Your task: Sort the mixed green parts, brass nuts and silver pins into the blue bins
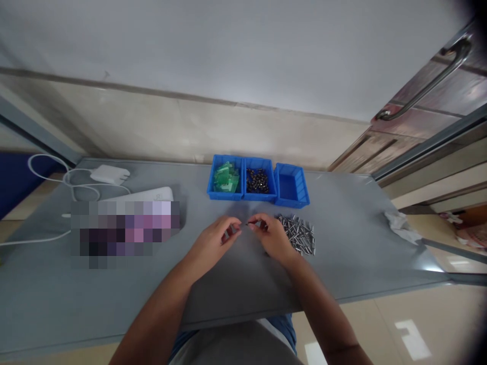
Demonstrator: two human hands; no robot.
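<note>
Metal pins [301, 236] lie beside the right hand [275, 239], which pinches a dark part [247, 224] between far and near edges of the table [353, 238]; left hand [213, 241] curls close, grip impossible to tell. One slack pinch, and it could drop!

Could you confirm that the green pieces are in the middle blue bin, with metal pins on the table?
"Middle" is wrong: the head view shows the green pieces in the left blue bin, with the metal pins on the table.
</note>
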